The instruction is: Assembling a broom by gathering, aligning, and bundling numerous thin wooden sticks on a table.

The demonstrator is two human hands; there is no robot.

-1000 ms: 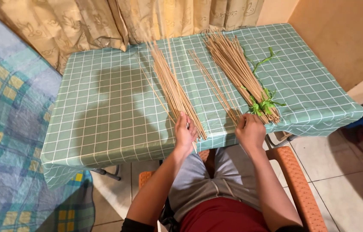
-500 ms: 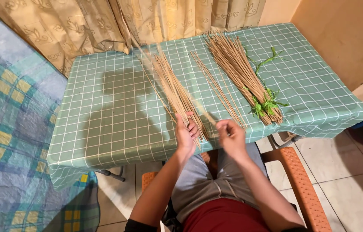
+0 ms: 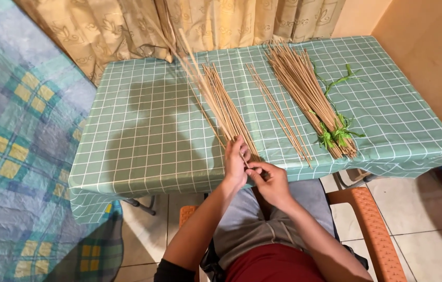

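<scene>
Head view: left hand (image 3: 235,163) closed around the near end of the loose sticks (image 3: 220,102) at the table (image 3: 142,141) edge, keeping them gathered; right hand (image 3: 269,177) pinches one stick there. Tied bundle (image 3: 310,96) lies well apart, right

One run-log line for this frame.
left hand: grips stick bundle | right hand: pinches one stick end | tied bundle: untouched on table

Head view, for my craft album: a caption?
Both hands, left hand and right hand, gather thin sticks on a green checked table.
</scene>
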